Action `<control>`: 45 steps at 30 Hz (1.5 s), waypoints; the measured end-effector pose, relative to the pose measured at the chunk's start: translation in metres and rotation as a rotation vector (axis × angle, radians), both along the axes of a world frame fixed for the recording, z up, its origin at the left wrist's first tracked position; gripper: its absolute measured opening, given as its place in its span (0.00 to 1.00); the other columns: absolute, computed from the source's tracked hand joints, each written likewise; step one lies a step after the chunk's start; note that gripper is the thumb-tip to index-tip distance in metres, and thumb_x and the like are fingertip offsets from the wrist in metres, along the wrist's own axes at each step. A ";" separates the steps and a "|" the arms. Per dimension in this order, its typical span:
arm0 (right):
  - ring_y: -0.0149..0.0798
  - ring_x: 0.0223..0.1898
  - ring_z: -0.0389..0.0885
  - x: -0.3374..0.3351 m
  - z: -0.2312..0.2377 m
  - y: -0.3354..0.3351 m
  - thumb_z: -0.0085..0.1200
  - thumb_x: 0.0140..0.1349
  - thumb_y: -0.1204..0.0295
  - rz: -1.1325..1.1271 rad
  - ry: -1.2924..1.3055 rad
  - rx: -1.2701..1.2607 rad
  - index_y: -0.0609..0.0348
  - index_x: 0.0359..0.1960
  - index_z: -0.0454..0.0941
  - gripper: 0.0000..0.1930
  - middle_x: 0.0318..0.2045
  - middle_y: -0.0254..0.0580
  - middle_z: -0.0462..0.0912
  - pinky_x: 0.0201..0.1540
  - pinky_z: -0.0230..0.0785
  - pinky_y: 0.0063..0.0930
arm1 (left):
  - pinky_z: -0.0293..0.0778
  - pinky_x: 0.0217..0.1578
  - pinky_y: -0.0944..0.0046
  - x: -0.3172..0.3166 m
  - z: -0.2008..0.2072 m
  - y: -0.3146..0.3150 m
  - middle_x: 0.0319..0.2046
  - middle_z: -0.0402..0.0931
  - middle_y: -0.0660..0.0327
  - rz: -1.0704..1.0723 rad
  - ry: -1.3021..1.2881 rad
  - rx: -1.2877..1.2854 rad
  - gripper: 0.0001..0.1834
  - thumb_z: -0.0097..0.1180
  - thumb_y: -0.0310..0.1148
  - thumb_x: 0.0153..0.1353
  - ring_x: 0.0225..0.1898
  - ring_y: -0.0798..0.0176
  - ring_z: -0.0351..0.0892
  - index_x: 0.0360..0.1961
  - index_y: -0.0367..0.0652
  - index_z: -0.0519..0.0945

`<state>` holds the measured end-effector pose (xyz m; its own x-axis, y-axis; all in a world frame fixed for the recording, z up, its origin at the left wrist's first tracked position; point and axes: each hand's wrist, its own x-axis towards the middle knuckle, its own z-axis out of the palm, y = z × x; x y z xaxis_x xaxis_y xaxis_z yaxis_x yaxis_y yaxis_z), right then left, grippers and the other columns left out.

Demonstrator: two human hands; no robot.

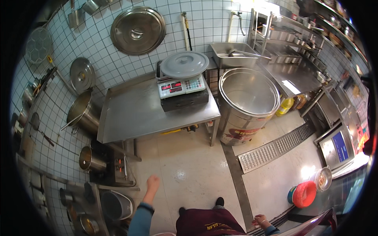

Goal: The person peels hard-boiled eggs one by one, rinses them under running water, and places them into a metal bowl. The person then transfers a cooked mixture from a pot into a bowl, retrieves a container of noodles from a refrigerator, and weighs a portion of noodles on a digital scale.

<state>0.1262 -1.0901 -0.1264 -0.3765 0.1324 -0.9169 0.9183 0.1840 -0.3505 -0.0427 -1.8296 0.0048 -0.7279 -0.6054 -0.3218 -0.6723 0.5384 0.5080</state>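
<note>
My left hand (152, 182) hangs over the tiled floor in a loose fist, with nothing showing in it. Its blue-grey sleeve comes up from the lower edge. A grey bucket (115, 205) is the nearest thing on its left. Low on the right, my right hand (259, 220) has its fingers loosely bent and a little apart, holding nothing that I can see. It is close to a shiny metal edge (307, 226). Between the hands are my dark red apron (208, 222) and dark shoes. Neither hand touches the steel table (134, 108) ahead.
On the table a digital scale (182, 86) carries a grey round lid (184, 64). Right of it stands a large steel barrel (249, 94). Stockpots (92, 158) line the left wall. A metal drain grate (275, 148) crosses the floor toward a red-lined bucket (304, 194).
</note>
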 end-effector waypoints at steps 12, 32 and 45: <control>0.39 0.32 0.85 -0.015 -0.017 0.024 0.53 0.65 0.69 -0.154 0.011 -0.156 0.63 0.60 0.69 0.22 0.33 0.51 0.85 0.30 0.79 0.28 | 0.71 0.59 0.43 -0.525 0.175 0.072 0.70 0.50 0.52 0.305 0.897 1.384 0.29 0.51 0.37 0.69 0.70 0.45 0.53 0.68 0.41 0.59; 0.53 0.28 0.85 -0.196 0.005 0.029 0.51 0.67 0.69 0.395 -0.351 -0.091 0.57 0.57 0.69 0.18 0.32 0.62 0.83 0.32 0.81 0.48 | 0.67 0.63 0.52 -0.148 0.112 0.100 0.61 0.69 0.53 0.402 1.533 1.810 0.20 0.48 0.29 0.69 0.61 0.56 0.71 0.61 0.34 0.66; 0.52 0.35 0.86 -0.222 -0.033 -0.029 0.49 0.69 0.68 0.785 -0.376 -0.005 0.61 0.60 0.67 0.20 0.38 0.62 0.83 0.35 0.82 0.40 | 0.79 0.50 0.50 0.343 -0.111 0.049 0.51 0.77 0.55 1.801 1.366 0.895 0.15 0.54 0.28 0.67 0.50 0.54 0.79 0.53 0.37 0.73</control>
<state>-0.0957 -1.1194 -0.1598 -0.0292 -0.0431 -0.9986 0.5819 0.8116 -0.0521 0.3006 -1.7801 -0.1067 0.1787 -0.6518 -0.7370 0.7151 -0.4285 0.5523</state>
